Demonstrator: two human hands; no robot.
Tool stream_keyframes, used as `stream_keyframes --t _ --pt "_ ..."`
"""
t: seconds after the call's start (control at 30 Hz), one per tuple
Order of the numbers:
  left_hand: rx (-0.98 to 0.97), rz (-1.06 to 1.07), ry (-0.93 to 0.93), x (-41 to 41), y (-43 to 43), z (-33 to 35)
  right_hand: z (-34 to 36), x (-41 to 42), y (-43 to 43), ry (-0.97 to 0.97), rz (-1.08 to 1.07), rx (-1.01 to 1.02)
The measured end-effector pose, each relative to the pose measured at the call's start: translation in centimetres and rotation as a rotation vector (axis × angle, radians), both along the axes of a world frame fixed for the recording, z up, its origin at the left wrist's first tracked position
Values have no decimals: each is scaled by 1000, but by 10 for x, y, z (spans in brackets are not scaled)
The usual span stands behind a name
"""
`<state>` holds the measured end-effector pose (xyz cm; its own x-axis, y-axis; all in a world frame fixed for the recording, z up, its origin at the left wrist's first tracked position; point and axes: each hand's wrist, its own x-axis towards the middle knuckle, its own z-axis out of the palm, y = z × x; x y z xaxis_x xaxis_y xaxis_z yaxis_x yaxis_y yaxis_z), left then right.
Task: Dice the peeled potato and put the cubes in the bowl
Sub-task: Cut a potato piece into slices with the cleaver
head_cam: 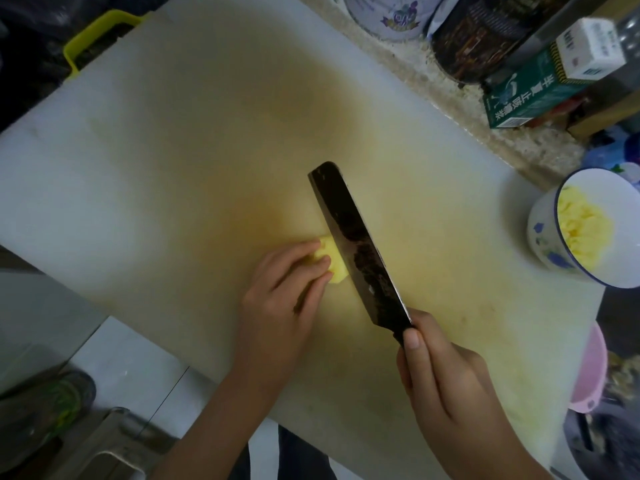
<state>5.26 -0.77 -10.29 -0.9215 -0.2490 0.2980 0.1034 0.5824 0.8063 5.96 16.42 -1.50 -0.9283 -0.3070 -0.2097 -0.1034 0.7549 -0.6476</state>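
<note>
Right hand (446,375), broad dark cleaver (356,244), potato chunk (334,261)

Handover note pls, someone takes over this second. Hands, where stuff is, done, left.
Left grip: holds the potato down on the board.
Right grip: grips the knife by its handle, blade at the potato's right end.
Bowl: at the board's right edge, with cut pieces inside.
Done: part of the potato is cut and in the bowl.
Left: dice the remaining piece and move the cubes to the bowl.
</note>
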Motion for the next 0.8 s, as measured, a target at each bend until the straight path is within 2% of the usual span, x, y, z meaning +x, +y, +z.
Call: stream_keyframes --t 0.17,0.43,0.8 --pt "-7 2 1 -1 0 -1 0 -2 0 16 25 41" --pt "5 -3 2 -1 0 0 5 -3 1 19 22 -2" --pt "-3 17 21 -3 1 3 3 -5 -3 6 65 98"
